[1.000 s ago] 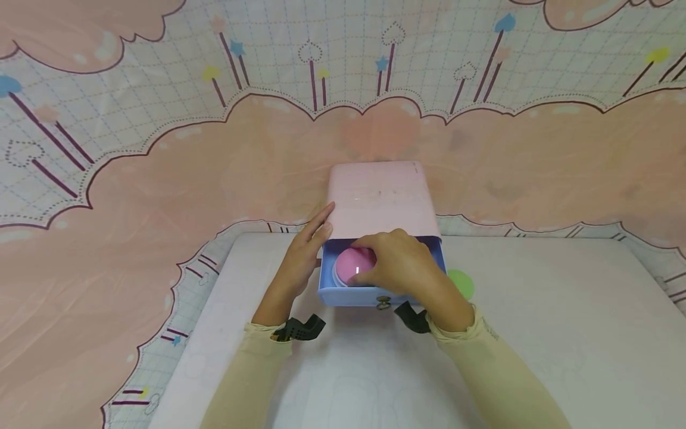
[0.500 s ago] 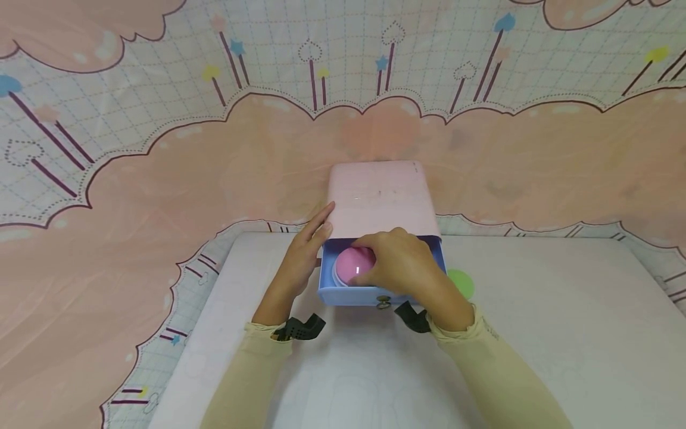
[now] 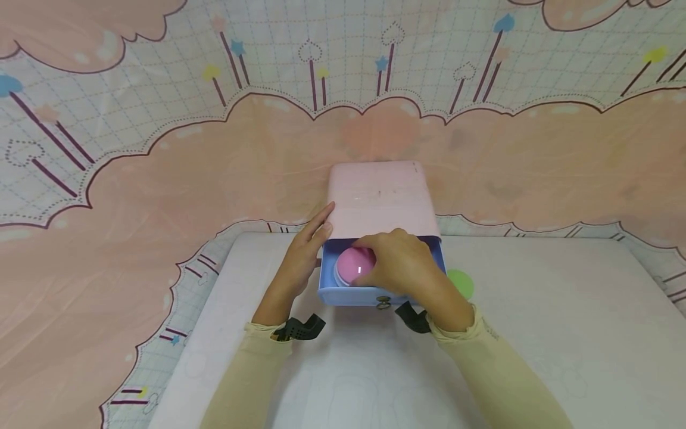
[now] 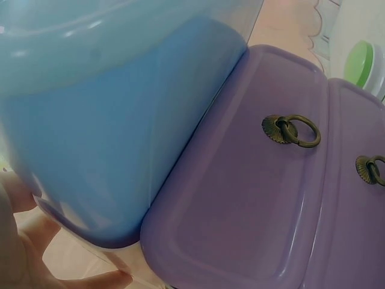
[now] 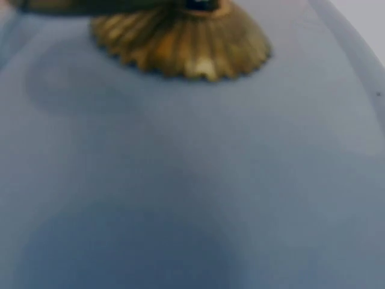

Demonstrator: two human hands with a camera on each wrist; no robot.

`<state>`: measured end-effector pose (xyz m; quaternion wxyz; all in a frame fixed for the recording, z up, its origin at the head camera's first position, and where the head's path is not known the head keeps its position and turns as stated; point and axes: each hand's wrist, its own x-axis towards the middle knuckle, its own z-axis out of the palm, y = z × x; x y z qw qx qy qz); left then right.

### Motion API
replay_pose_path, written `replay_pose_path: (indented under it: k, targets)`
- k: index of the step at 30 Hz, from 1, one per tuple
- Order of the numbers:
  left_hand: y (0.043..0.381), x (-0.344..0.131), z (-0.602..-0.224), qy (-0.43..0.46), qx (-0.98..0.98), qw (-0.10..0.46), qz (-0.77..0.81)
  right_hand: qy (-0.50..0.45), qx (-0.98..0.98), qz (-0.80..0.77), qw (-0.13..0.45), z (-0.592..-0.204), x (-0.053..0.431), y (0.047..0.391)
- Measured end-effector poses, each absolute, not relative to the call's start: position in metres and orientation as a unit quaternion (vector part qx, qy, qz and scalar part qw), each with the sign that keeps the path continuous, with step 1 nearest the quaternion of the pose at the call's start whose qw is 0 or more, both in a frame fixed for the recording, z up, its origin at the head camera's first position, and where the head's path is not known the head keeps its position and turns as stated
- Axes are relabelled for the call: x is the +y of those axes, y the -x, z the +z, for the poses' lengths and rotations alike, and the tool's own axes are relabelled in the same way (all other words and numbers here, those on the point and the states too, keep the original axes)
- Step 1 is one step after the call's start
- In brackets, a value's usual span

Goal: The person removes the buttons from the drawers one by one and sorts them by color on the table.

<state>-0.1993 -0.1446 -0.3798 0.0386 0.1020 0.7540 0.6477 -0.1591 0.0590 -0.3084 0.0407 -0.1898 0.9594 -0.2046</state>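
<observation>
A small drawer cabinet with a pink top (image 3: 383, 199) stands at the table's far edge, its blue top drawer (image 3: 348, 296) pulled out. In the drawer sits a round jar with a pink lid (image 3: 354, 265). My right hand (image 3: 404, 262) reaches over the drawer front and grips the jar, thumb and fingers at its lid's right side. Flat against the cabinet's left side rests my left hand (image 3: 302, 259), fingers straight; some of its fingers (image 4: 36, 235) show in the left wrist view. The right wrist view holds only the drawer front with its brass handle plate (image 5: 186, 45), blurred.
Below the open drawer are purple drawers (image 4: 234, 174) with brass ring pulls (image 4: 301, 131). A jar with a green lid (image 3: 461, 284) stands on the white table (image 3: 557, 333), right of the cabinet, partly behind my right forearm. A patterned cloth (image 3: 268, 155) hangs behind.
</observation>
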Motion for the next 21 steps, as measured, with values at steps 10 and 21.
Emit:
replay_pose_path:
  k: [10, 21]
  targets:
    - [0.199, -0.144, -0.381, -0.094, 0.761, 0.040, 0.640, 0.190, 0.955, -0.228, 0.022, -0.305, 0.077, 0.154]
    - [0.198, -0.143, -0.379, -0.093, 0.764, 0.036, 0.638, 0.140, 0.964, -0.225, 0.021, -0.304, 0.090, 0.146]
